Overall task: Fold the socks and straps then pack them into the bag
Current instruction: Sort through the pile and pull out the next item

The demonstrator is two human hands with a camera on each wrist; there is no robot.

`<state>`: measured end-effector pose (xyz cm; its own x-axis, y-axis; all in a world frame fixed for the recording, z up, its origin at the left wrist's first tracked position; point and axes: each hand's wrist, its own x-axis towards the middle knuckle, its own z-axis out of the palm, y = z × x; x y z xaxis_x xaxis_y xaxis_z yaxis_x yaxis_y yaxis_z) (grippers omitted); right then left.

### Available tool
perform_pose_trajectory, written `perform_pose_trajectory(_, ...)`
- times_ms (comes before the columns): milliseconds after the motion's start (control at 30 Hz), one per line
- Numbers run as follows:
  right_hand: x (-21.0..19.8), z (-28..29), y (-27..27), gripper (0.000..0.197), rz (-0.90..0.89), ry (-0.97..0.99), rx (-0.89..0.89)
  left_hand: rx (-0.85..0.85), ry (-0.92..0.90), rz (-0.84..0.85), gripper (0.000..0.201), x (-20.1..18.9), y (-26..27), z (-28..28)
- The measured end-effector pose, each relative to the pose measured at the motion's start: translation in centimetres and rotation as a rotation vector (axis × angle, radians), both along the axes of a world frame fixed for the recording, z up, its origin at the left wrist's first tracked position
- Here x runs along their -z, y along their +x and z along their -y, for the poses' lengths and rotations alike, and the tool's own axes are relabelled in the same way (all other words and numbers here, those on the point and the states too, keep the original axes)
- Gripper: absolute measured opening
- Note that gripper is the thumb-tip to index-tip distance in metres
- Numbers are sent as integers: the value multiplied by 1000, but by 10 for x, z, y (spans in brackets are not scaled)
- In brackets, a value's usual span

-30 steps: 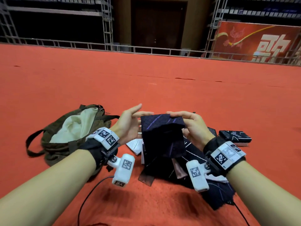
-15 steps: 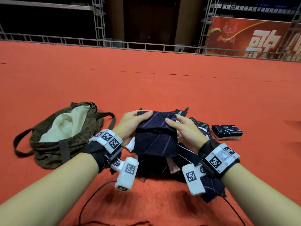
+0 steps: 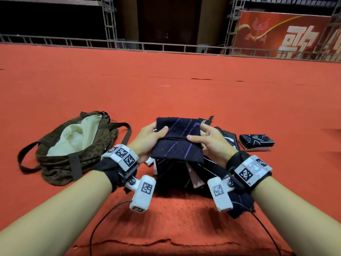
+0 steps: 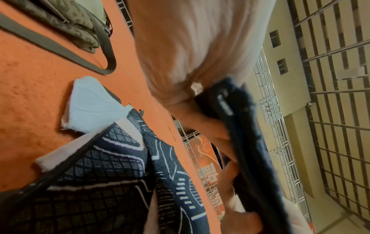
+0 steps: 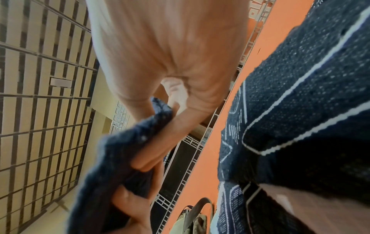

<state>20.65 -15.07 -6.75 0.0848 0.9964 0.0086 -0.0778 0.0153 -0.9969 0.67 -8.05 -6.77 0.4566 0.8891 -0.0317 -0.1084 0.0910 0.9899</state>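
Observation:
A dark navy sock with purple stripes (image 3: 177,143) is held folded above the red carpet, its fold line running between my thumbs. My left hand (image 3: 149,139) grips its left edge, thumb on top, fingers underneath. My right hand (image 3: 206,141) grips the right edge the same way. In the left wrist view the dark sock (image 4: 236,120) runs edge-on past my palm; in the right wrist view the same sock (image 5: 120,158) sits pinched between my fingers. Below lies a heap of dark patterned socks and straps (image 3: 184,176). The open olive bag (image 3: 73,145) with pale lining lies to the left.
A folded dark bundle with white lines (image 3: 256,142) sits on the carpet to the right. Cables trail from the wrist cameras across the carpet (image 3: 166,89) near me. A metal railing (image 3: 129,45) and a red banner (image 3: 286,34) stand far behind.
The sock, held up with one half hanging a second ago, has been lowered and folded over on itself. Both thumbs now press on top at the fold.

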Motion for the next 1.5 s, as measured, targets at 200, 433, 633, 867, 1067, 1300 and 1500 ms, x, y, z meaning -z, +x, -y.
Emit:
perform_pose_trajectory(200, 4, -2, -1, 32, 68, 227, 117, 143, -309, 58, 76, -13, 1, 9)
perform_pose_trajectory(433, 1, -2, 10, 38, 84, 157, 86, 224, -414, 4, 54, -23, -9, -2)
perform_pose_trajectory(633, -7, -2, 12, 44, -30, 14, 42, 79, -185, -113, 12, -21, 9, 1)
perform_pose_trajectory(867, -14, 5, 31, 39, -176, -250, 35, -110, 9, -81, 13, -14, 42, 4)
perform_pose_trajectory(1067, -15, 8, 81, 20, 20, -133, 218, -124, 143, -147, 24, -16, 105, 4)
perform_pose_trajectory(1300, -18, 12, 161, 57, 36, -101, 518, -50, 34, -181, 16, -38, 192, -5)
perform_pose_trajectory(1500, -18, 7, 228, 36, 62, -95, 655, 70, -41, -210, 22, -42, 261, -13)
